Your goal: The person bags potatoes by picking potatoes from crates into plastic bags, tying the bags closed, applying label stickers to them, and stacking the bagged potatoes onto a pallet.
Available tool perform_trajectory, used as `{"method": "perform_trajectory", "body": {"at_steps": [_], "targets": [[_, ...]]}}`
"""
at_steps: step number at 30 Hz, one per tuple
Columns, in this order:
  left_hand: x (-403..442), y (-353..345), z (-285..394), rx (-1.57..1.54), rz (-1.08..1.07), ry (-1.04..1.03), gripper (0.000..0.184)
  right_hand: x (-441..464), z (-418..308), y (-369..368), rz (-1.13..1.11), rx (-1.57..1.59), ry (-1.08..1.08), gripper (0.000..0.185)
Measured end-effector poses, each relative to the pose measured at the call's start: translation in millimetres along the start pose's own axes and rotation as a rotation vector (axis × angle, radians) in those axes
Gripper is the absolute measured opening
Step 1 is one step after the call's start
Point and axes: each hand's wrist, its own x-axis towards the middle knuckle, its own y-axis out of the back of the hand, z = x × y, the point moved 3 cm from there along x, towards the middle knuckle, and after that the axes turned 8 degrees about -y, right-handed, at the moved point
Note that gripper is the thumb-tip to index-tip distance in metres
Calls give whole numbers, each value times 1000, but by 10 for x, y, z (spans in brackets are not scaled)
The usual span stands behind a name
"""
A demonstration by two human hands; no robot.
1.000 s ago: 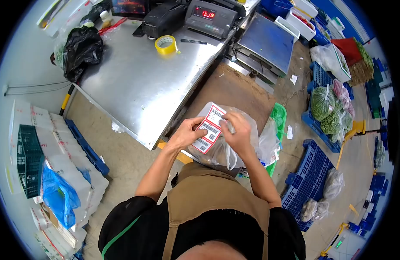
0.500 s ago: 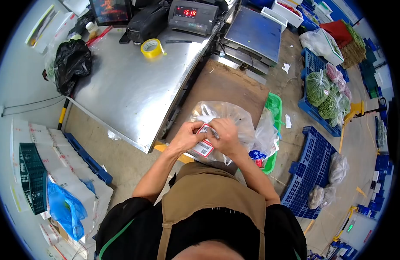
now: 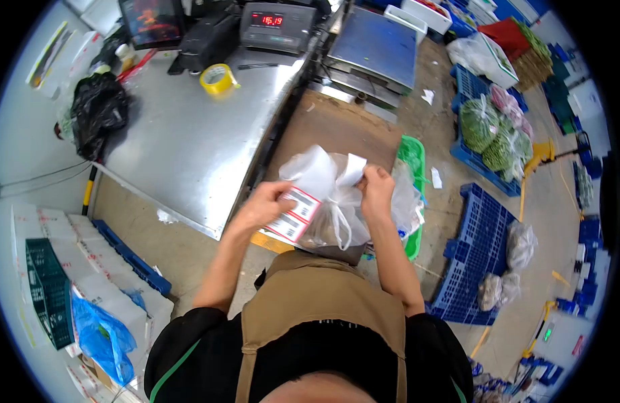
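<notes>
My left hand (image 3: pixel 261 207) grips a strip of red-bordered labels (image 3: pixel 298 213) with barcodes, its white backing curling up above them. In my right hand (image 3: pixel 377 190) is a small white label (image 3: pixel 352 170), pinched at its right end, its face turned away. The two hands are apart. Under them a knotted clear plastic bag (image 3: pixel 337 225) rests near the front edge of a brown board (image 3: pixel 337 127); its contents are hard to make out.
Left of the board is a metal table (image 3: pixel 182 134) with yellow tape (image 3: pixel 217 79), a black bag (image 3: pixel 98 111) and a scale display (image 3: pixel 276 27). A blue-topped platform (image 3: pixel 374 50) stands behind. At right are a green basket (image 3: pixel 417 201) and a blue pallet (image 3: pixel 474 255).
My hands, together on the label strip before, have moved apart. A small white label has come away in my right hand. The view has shifted, so the table items sit further left.
</notes>
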Motion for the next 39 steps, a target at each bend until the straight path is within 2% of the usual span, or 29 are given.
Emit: {"method": "perform_trajectory", "body": {"at_steps": [1,2,3,5,7,8,9,11,12,13,15,18,20,21,22,24,27,28,31,33,37,39], "targets": [[-7,165,-96,-8,49,-40,23,216,11,227,85,10,45,12],[-56,359,0,54,154,11,27,356,-36,422,166,21,91,12],[-115,575,109,119,264,61,30,387,-182,557,272,-116,238,11],[-208,1034,84,38,584,-25,35,363,-449,743,473,-396,519,9],[-261,1576,-147,-6,723,-124,38,421,-475,854,540,-684,771,9],[-314,1809,-294,9,783,-100,42,445,-434,897,567,-832,894,9],[-358,1988,-433,26,843,-77,45,466,-333,894,525,-927,909,8],[-461,2177,-714,473,1010,71,50,475,27,823,429,-1118,932,9],[-516,2196,-765,701,1083,146,53,575,418,860,250,-1247,799,12],[-537,2067,-710,894,1139,106,54,620,801,897,68,-1363,657,17],[-529,1607,-575,1281,1237,20,57,293,1105,776,-137,-1373,1020,27],[-371,983,-626,1222,973,-300,51,27,862,808,-178,-1371,644,38],[-177,178,-432,763,523,-308,51,67,643,904,16,-1364,714,40],[-116,-161,-555,864,368,-427,59,97,546,949,109,-1357,746,41],[-91,-534,-625,944,193,-272,77,151,464,937,125,-1392,732,42],[47,-1114,-759,1102,84,-47,104,320,646,958,3,-1498,713,43],[286,-1448,-866,1039,300,-25,113,328,783,1035,-230,-1555,744,44],[397,-1472,-997,1034,354,21,105,294,803,1082,-319,-1559,762,45],[638,-1495,-881,734,534,30,97,233,690,1274,-440,-1490,803,41],[805,-1432,-975,492,769,-142,88,164,633,1569,-519,-1402,787,38],[805,-1491,-691,165,1195,-407,52,-43,611,2533,-603,-1198,637,30],[814,-1474,-800,-40,1013,-368,34,-128,604,3186,-614,-1179,550,32]]}}
